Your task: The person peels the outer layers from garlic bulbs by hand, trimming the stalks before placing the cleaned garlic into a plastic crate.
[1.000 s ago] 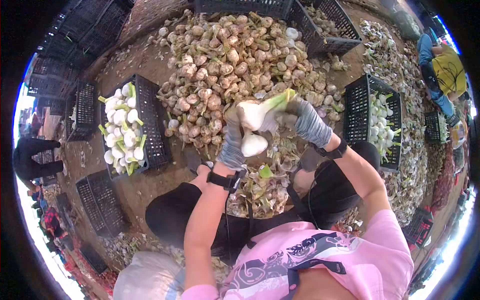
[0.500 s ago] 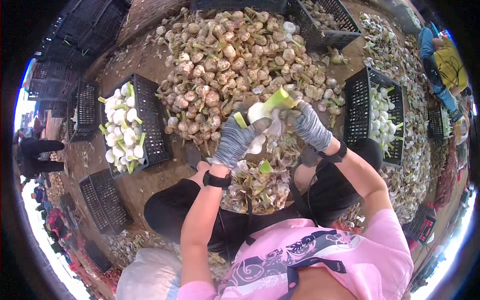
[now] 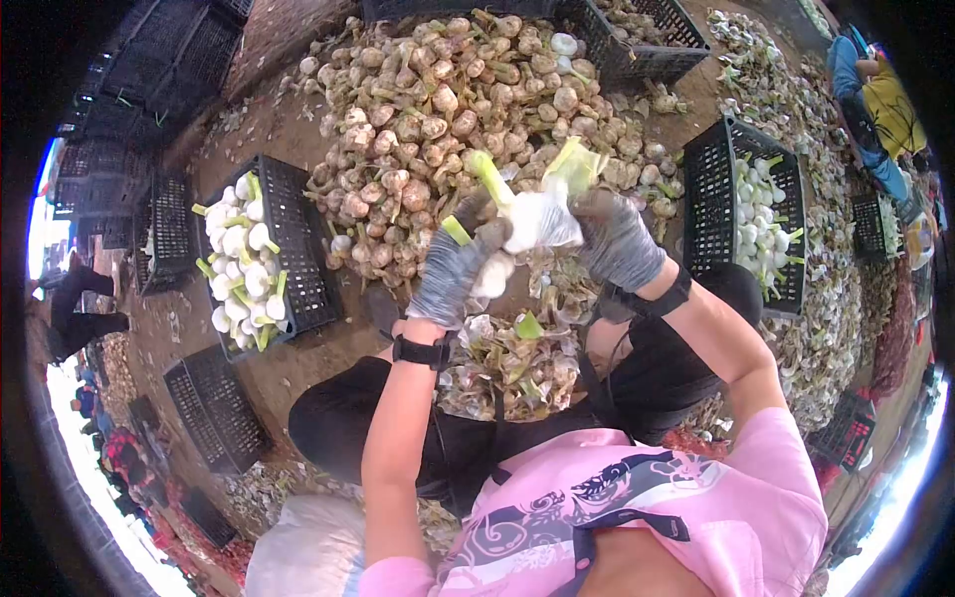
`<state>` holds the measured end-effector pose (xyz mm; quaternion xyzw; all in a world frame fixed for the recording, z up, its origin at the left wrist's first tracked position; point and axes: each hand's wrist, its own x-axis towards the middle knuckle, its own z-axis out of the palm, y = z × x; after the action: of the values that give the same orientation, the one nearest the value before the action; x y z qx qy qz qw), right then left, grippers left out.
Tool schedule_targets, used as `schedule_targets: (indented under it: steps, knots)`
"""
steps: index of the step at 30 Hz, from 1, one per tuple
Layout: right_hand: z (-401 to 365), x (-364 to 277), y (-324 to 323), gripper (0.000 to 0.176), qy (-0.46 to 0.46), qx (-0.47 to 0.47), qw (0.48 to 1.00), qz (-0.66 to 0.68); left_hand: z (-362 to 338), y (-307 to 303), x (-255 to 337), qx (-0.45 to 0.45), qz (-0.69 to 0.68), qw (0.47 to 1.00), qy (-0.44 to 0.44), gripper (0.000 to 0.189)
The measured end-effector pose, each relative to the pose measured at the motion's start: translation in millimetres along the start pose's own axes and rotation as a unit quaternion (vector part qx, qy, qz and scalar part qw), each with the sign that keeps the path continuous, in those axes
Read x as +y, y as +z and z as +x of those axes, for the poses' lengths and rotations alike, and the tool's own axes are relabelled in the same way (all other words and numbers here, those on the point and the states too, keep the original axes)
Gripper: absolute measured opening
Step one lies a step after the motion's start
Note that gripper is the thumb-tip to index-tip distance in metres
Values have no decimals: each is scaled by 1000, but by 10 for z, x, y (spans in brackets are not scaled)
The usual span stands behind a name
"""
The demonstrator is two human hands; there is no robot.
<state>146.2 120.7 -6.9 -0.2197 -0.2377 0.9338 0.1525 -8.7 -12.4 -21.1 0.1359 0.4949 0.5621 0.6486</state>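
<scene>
Grey-gloved left hand (image 3: 453, 271) and right hand (image 3: 619, 239) grip one white peeled garlic bulb with a green stalk (image 3: 537, 221).
Fingers of both hands are clamped on it from either side, held raised, likely so loose skin drops onto the pale husk pile (image 3: 507, 363) in the lap; a second white bulb (image 3: 492, 277) sits tucked under the left palm; two black plastic crates, the left crate (image 3: 303, 261) and the right crate (image 3: 711, 204), keep white bulbs apart from the one brown heap of unpeeled garlic (image 3: 438, 99) ahead.

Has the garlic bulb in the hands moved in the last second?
Yes, slightly. The garlic bulb has shifted right, toward the black crate on the right, held between left hand and right hand.
</scene>
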Motion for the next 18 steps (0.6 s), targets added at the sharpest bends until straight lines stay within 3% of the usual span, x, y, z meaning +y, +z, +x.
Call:
schedule_targets:
  steps: [1,3,4,6,7,9,11,12,13,14,15,16,17,18]
  knots:
    - [-12,0,-11,26,-95,19,984,-149,49,1,17,23,24,999,11,48]
    - [-40,-8,21,29,-131,1,879,-459,59,47,3,139,218,948,183,36]
    - [-46,77,105,30,-180,17,844,-506,-47,221,129,154,130,973,115,27]
    - [3,248,2,34,-359,-7,648,-671,0,291,48,195,58,972,115,28]
    - [-7,252,20,34,-358,-10,648,-672,17,295,1,234,-13,966,112,29]
    - [-36,255,74,38,-373,-59,548,-746,31,262,-40,230,-62,964,117,27]
    - [-26,231,137,39,-375,-57,560,-737,-6,247,4,261,23,957,124,24]
    - [-77,175,182,37,-299,-36,764,-570,20,166,-33,243,50,957,152,24]
    - [-111,131,228,34,-200,-13,911,-361,40,79,-94,243,49,957,151,24]
    - [-101,45,99,31,-137,36,933,-330,53,7,-146,210,113,949,207,24]
    - [15,60,28,32,-157,17,985,-75,61,-57,-192,175,175,933,261,24]
    - [30,-27,-17,33,-78,19,997,-17,-3,-9,-67,133,238,917,290,28]
    - [21,-114,-39,34,1,22,999,42,-38,23,5,130,239,919,287,28]
    - [66,-125,-3,33,39,85,991,99,-57,49,63,61,182,948,252,30]
